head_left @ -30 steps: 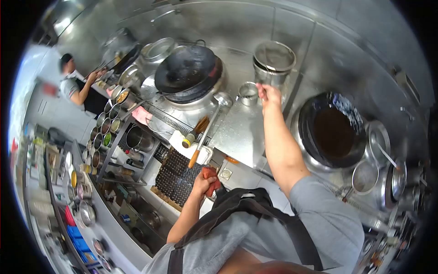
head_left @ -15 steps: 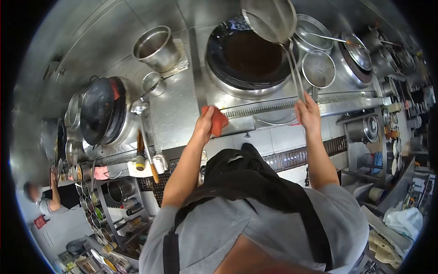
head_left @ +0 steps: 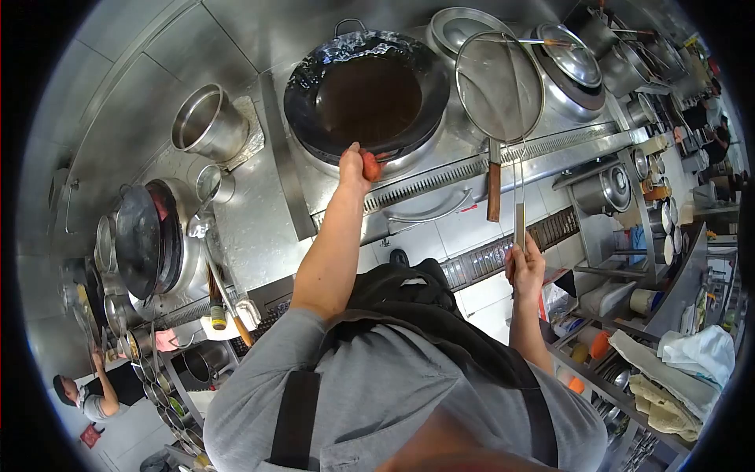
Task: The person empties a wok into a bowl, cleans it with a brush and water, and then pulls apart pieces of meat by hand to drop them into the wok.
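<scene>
My left hand is closed around a folded red cloth at the near rim of a large black wok. Dark brown liquid fills the bottom of that wok. In my right hand is the handle of a long-handled mesh strainer, held low in front of the stove. The strainer's round mesh reaches over the stove, right of the wok. Beneath it a wooden handle sticks out over the stove's front edge; the head of that tool is mostly hidden.
Left on the steel counter stand a deep pot and a small strainer cup. A ladle leans near stacked woks. Metal bowls and a lidded pot sit right. Another person stands far left.
My left hand has moved with the red cloth up to the wok's rim. My right hand has drawn the strainer back toward me, away from above the wok. The view has shifted.
</scene>
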